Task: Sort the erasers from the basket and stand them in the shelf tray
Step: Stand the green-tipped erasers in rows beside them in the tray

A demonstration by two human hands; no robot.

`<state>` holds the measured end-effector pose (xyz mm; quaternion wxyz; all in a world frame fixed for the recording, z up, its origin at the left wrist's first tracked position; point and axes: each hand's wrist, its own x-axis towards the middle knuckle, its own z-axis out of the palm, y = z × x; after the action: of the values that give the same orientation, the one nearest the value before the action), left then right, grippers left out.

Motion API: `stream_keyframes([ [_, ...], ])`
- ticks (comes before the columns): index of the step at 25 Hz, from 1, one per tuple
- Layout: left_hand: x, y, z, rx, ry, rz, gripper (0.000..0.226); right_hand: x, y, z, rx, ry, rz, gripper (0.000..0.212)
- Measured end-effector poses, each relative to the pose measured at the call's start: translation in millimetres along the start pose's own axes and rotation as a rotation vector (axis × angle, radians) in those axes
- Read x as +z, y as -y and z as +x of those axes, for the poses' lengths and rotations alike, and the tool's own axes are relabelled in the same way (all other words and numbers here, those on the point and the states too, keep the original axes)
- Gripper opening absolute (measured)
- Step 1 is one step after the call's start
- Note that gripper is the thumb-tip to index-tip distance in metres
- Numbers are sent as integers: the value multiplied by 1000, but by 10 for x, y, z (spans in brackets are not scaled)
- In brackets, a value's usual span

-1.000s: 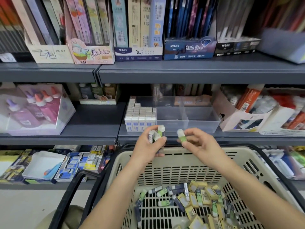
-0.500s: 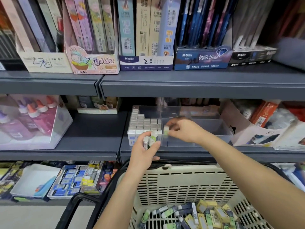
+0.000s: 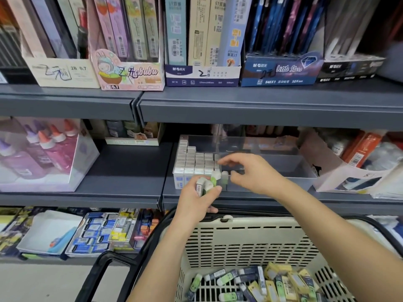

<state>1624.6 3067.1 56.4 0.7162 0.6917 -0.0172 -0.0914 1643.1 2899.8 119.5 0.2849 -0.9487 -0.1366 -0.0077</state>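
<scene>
Left hand [image 3: 196, 200] grips a bundle of erasers [image 3: 206, 184] before the shelf tray [image 3: 304, 171]. The right hand [image 3: 255, 175] is at a green eraser [image 3: 224, 178] standing inside; its grip cannot be told. A careless nudge could topple it.

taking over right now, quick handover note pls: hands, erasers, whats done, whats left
Left hand: grips a small bunch of green-sleeved erasers in front of the tray.
Right hand: over the clear shelf tray, fingertips by a green eraser standing beside the white rows; unclear whether it pinches it.
Done: rows of white erasers stand at the tray's left end.
Left: stand the held bunch, then sort the many loose erasers lying in the beige basket.
</scene>
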Motion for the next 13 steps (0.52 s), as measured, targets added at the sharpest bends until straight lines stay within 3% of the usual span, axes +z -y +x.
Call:
stream_keyframes([
  [2, 17, -4, -11, 17, 22, 17, 17, 10, 104, -102, -4, -20, 131, 24],
  [7, 62, -8, -41, 50, 21, -12, 15, -77, 183, -141, 30, -31, 141, 12],
  [10, 49, 9, -14, 55, -10, -53, 13, -296, 138, -34, 81, -78, 252, 14],
  [13, 41, 43, 9, 23, -11, -52, 20, -408, 48, 185, 192, -180, 130, 18],
])
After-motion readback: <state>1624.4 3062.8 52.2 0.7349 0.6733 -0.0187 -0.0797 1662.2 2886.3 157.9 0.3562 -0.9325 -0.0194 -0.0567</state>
